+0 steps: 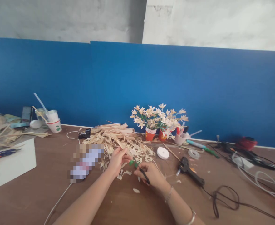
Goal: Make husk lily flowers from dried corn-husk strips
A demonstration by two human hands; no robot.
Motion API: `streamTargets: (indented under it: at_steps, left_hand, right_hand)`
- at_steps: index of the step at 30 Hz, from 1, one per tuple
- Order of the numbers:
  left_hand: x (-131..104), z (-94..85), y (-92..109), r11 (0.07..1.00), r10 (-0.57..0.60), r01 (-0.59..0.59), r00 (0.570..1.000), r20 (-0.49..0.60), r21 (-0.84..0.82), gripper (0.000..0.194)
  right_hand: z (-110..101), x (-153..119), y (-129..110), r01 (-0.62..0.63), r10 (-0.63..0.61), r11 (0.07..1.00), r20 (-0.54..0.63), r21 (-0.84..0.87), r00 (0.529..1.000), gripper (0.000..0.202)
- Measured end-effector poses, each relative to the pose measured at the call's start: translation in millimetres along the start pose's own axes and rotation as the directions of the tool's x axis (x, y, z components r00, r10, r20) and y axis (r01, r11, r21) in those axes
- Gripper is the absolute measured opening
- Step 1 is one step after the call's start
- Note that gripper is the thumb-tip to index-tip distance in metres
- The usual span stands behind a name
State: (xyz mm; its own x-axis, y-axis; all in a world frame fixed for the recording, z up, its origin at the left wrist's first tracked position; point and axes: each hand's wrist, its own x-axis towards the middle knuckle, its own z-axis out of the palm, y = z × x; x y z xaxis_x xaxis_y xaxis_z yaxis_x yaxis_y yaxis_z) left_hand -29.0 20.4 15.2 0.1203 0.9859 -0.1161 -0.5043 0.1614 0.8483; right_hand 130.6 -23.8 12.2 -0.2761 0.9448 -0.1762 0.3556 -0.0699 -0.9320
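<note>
My left hand point(119, 160) is closed in a pinch near the front of a heap of pale dried husk pieces point(125, 137); what its fingertips hold is too small to make out. Small scissors with a black handle point(144, 175) are in my right hand point(151, 176), their blades pointing up and left toward the left fingertips. A bit of green point(131, 162) shows between the two hands. Cut husk scraps lie below them, one leaf-shaped scrap point(136, 190) apart from the others.
Paper cups point(150, 134) with pale flowers point(160, 117) stand at the back. A white tape roll point(163, 153), clear tape point(193, 154) and black glue gun point(190, 172) lie right, with cables. Left are a blurred-out device point(87, 164), white board point(13, 165) and cups point(54, 122).
</note>
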Motion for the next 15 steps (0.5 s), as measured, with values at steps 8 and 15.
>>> streamTargets:
  at_steps: [8,15]
  left_hand:
    - [-2.2,2.1,-3.6,1.0,0.011,-0.01,1.0,0.005,-0.007,0.022]
    - [-1.7,2.2,-4.2,1.0,0.004,-0.004,1.0,-0.01,-0.01,0.02]
  right_hand:
    - [2.2,2.2,2.6,0.019,-0.019,0.999,-0.005,0.044,1.0,0.035]
    - [1.6,1.9,3.3,0.006,-0.007,0.998,0.006,0.065,1.0,0.033]
